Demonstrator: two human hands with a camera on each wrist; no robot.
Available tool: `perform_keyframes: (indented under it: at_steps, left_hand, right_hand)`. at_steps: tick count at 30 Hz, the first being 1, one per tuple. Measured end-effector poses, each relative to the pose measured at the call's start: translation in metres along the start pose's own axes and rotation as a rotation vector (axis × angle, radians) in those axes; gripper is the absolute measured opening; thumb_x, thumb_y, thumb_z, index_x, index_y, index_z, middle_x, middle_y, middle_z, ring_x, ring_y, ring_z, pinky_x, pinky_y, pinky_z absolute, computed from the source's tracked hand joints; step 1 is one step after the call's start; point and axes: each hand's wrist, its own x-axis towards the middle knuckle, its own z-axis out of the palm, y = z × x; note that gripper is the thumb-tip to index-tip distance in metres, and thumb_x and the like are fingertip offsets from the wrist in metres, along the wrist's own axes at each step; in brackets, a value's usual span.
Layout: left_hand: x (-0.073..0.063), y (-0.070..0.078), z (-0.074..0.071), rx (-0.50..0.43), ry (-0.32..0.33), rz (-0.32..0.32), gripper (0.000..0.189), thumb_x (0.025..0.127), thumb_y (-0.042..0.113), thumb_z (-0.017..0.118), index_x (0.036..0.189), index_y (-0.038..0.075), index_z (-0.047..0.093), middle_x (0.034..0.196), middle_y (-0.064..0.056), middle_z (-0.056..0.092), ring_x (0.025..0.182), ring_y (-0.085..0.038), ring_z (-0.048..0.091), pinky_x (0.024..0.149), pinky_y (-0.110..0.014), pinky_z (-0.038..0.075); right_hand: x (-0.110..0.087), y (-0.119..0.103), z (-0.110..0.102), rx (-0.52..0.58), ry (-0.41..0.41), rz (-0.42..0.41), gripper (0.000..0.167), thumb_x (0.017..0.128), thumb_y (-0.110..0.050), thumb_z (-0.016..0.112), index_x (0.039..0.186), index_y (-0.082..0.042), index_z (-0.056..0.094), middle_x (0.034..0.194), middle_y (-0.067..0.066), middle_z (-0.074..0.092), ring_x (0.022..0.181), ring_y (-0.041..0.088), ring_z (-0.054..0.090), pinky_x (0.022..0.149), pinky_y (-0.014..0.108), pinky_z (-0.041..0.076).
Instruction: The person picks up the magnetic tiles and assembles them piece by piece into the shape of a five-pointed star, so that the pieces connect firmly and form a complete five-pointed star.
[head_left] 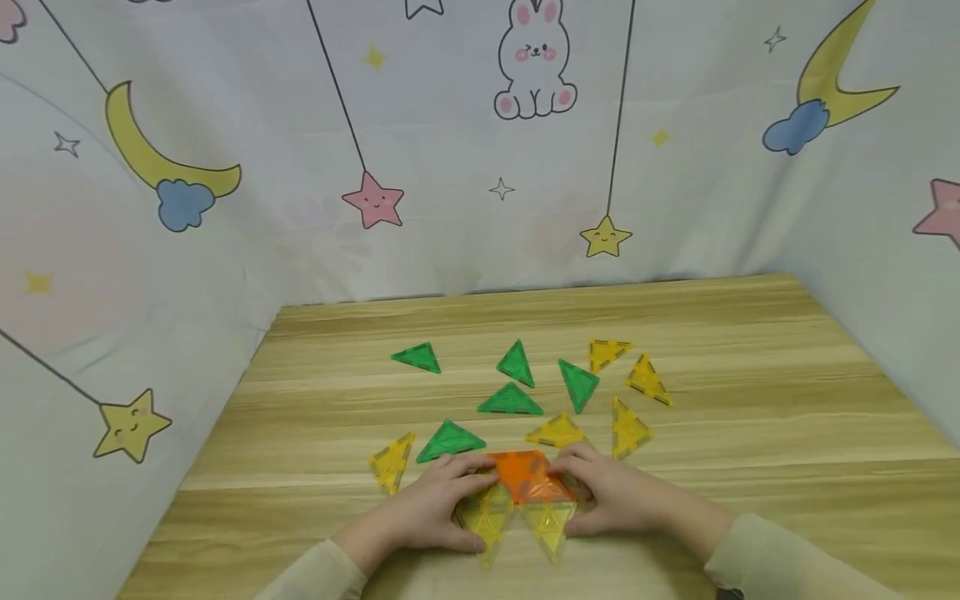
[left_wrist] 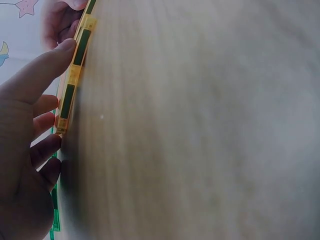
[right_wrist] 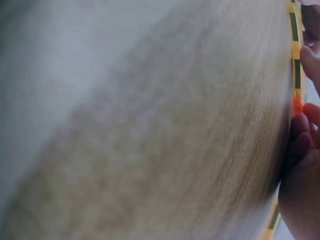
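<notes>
Two see-through yellow triangle magnetic tiles lie side by side near the front of the table, a left one (head_left: 487, 523) and a right one (head_left: 550, 525). Orange magnetic tiles (head_left: 521, 471) adjoin them along the far side. My left hand (head_left: 431, 508) grips the left yellow tile, its thumb at the near edge and fingers at the far side. In the left wrist view that tile's edge (left_wrist: 70, 95) shows dark strips. My right hand (head_left: 611, 492) holds the group's right side, fingers on the orange tile and thumb by the right yellow one. Its palm side is partly hidden.
Several green triangle tiles (head_left: 510, 400) lie loose beyond the hands. Darker yellow triangles (head_left: 630, 429) are scattered at the back right, and one (head_left: 392, 462) sits left of my left hand. A printed cloth (head_left: 465, 250) hangs behind the wooden table (head_left: 787, 400).
</notes>
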Motion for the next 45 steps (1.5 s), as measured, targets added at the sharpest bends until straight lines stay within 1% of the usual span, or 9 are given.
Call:
perform_keyframes:
  at_steps: [6, 17, 26, 28, 30, 35, 37, 40, 45]
  left_hand:
    - [0.0, 0.001, -0.002, -0.016, -0.009, -0.008, 0.076, 0.077, 0.051, 0.071, 0.139, 0.015, 0.047, 0.146, 0.002, 0.034, 0.13, -0.023, 0.03, 0.102, -0.047, 0.03]
    - [-0.001, 0.005, -0.004, -0.04, -0.037, -0.021, 0.075, 0.077, 0.049, 0.072, 0.139, 0.015, 0.046, 0.145, 0.001, 0.035, 0.132, -0.024, 0.029, 0.103, -0.047, 0.031]
    - [-0.004, 0.002, -0.005, -0.062, -0.004, -0.005, 0.072, 0.077, 0.046, 0.073, 0.138, 0.015, 0.048, 0.143, 0.001, 0.037, 0.131, -0.022, 0.031, 0.103, -0.046, 0.03]
    - [-0.006, 0.001, -0.007, -0.065, 0.017, -0.014, 0.071, 0.078, 0.045, 0.073, 0.137, 0.014, 0.049, 0.141, 0.001, 0.04, 0.127, -0.021, 0.034, 0.102, -0.044, 0.032]
    - [-0.009, -0.001, -0.011, -0.078, 0.047, -0.039, 0.068, 0.078, 0.042, 0.074, 0.136, 0.013, 0.05, 0.138, 0.001, 0.043, 0.124, -0.02, 0.037, 0.101, -0.042, 0.034]
    - [-0.024, -0.014, -0.022, -0.097, 0.139, -0.152, 0.066, 0.079, 0.039, 0.075, 0.134, 0.013, 0.051, 0.132, -0.003, 0.046, 0.121, -0.024, 0.04, 0.096, -0.047, 0.038]
    - [-0.03, -0.021, -0.025, -0.09, 0.18, -0.186, 0.066, 0.078, 0.039, 0.074, 0.134, 0.012, 0.051, 0.131, -0.005, 0.047, 0.121, -0.027, 0.041, 0.096, -0.049, 0.038]
    - [-0.036, -0.03, -0.028, -0.073, 0.229, -0.217, 0.067, 0.078, 0.039, 0.075, 0.134, 0.01, 0.051, 0.13, -0.006, 0.049, 0.12, -0.03, 0.042, 0.096, -0.051, 0.037]
    - [-0.044, -0.044, -0.032, -0.046, 0.273, -0.25, 0.069, 0.075, 0.035, 0.077, 0.134, 0.008, 0.051, 0.129, -0.007, 0.052, 0.12, -0.031, 0.044, 0.097, -0.052, 0.034]
  right_hand:
    - [0.0, 0.0, -0.001, -0.006, -0.009, -0.002, 0.062, 0.079, -0.048, 0.07, 0.129, -0.017, 0.052, 0.125, -0.006, 0.042, 0.086, 0.005, 0.047, 0.076, 0.024, 0.042]
    - [0.001, 0.001, -0.001, -0.001, -0.014, -0.017, 0.059, 0.079, -0.048, 0.071, 0.127, -0.018, 0.053, 0.122, -0.008, 0.043, 0.081, 0.004, 0.046, 0.072, 0.022, 0.042]
    - [0.002, -0.002, -0.004, 0.044, -0.029, -0.002, 0.053, 0.081, -0.043, 0.07, 0.125, -0.019, 0.055, 0.12, -0.008, 0.044, 0.08, 0.004, 0.047, 0.071, 0.023, 0.043]
    - [0.002, -0.004, -0.007, 0.052, -0.02, 0.002, 0.051, 0.083, -0.044, 0.068, 0.125, -0.019, 0.055, 0.121, -0.008, 0.045, 0.083, 0.004, 0.047, 0.072, 0.023, 0.043]
    - [0.002, -0.008, -0.011, 0.064, -0.006, 0.0, 0.048, 0.084, -0.043, 0.067, 0.124, -0.019, 0.056, 0.121, -0.007, 0.047, 0.08, 0.006, 0.049, 0.069, 0.023, 0.045]
    - [0.01, -0.016, -0.021, 0.018, 0.017, -0.061, 0.043, 0.089, -0.037, 0.063, 0.127, -0.016, 0.057, 0.124, -0.003, 0.05, 0.094, 0.013, 0.053, 0.077, 0.027, 0.047]
    - [0.018, -0.019, -0.024, -0.02, 0.016, -0.093, 0.042, 0.091, -0.034, 0.061, 0.128, -0.013, 0.057, 0.126, -0.001, 0.051, 0.104, 0.015, 0.052, 0.083, 0.03, 0.046]
    - [0.032, -0.023, -0.027, -0.084, 0.006, -0.122, 0.042, 0.092, -0.03, 0.06, 0.129, -0.01, 0.056, 0.126, 0.001, 0.052, 0.108, 0.018, 0.051, 0.087, 0.034, 0.046]
    - [0.062, -0.033, -0.03, -0.159, -0.052, -0.104, 0.044, 0.092, -0.029, 0.061, 0.131, -0.011, 0.054, 0.13, 0.001, 0.05, 0.117, 0.021, 0.047, 0.095, 0.039, 0.041]
